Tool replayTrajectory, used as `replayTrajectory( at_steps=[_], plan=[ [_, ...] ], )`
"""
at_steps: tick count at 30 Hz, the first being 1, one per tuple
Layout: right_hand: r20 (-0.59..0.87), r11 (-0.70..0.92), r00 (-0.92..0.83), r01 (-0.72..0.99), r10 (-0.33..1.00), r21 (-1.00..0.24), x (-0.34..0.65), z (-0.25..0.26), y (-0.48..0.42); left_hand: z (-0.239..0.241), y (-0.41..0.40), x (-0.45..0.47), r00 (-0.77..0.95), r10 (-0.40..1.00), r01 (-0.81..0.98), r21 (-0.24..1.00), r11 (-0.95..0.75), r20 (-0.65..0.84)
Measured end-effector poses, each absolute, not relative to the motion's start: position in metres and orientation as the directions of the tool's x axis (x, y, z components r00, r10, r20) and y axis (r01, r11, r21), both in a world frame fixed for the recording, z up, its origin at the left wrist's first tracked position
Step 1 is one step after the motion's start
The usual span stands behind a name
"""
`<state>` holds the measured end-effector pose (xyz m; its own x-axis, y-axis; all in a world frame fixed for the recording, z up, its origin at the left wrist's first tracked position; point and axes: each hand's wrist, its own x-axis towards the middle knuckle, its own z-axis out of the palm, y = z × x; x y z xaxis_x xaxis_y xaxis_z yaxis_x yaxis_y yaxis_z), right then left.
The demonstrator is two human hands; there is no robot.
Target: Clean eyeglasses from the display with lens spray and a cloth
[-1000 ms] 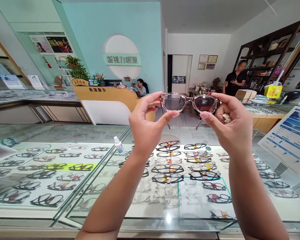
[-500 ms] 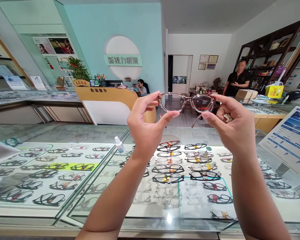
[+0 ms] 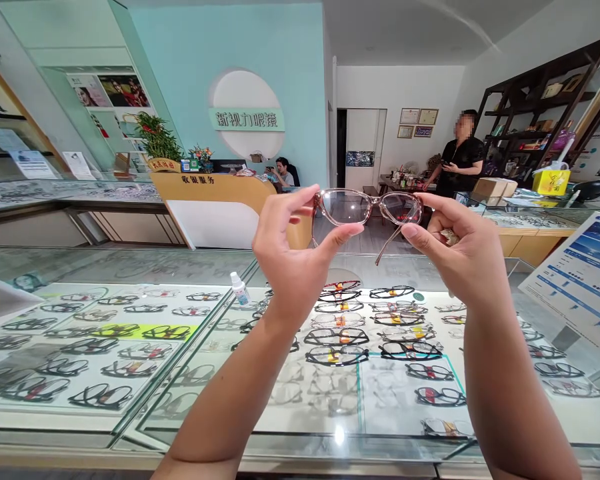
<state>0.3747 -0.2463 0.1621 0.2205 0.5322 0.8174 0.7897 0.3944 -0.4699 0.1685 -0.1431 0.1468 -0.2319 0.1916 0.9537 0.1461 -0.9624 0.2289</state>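
My left hand (image 3: 290, 267) and right hand (image 3: 460, 257) each pinched one end of the glasses (image 3: 367, 208). I judged a light edge grip best.

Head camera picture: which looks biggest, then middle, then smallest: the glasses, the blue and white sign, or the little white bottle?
1. sign, cut off at the edge
2. glasses, held near the camera, so they look big
3. bottle

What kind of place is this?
Probably an optician's shop: a glass display counter full of eyeglass frames, a clear-framed pair of glasses held by the left hand and right hand, and a cashier desk.
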Motion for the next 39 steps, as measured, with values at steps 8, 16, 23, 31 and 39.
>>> replayTrajectory(
  at_steps=[8,16,23,31,39],
  plan=[
    [0.775,0.382,0.216,0.772,0.594,-0.508,0.374,0.163,-0.247,0.147,-0.145,0.169,-0.254,0.147,0.150,0.189,-0.970,0.956],
    [0.855,0.442,0.251,0.770,0.453,-0.460,0.370,0.162,-0.249,0.154,-0.128,0.159,-0.067,0.404,0.017,0.405,-0.914,0.913],
    [0.893,0.448,0.232,0.799,0.385,-0.401,0.361,0.162,-0.251,0.155,-0.105,0.153,0.129,0.555,-0.136,0.569,-0.811,0.822],
    [0.914,0.481,0.207,0.798,0.349,-0.365,0.360,0.160,-0.250,0.155,-0.103,0.151,0.148,0.538,-0.138,0.556,-0.820,0.830],
    [0.922,0.478,0.199,0.807,0.331,-0.346,0.360,0.161,-0.250,0.154,-0.102,0.151,0.147,0.519,-0.137,0.537,-0.832,0.842]
  ],
)
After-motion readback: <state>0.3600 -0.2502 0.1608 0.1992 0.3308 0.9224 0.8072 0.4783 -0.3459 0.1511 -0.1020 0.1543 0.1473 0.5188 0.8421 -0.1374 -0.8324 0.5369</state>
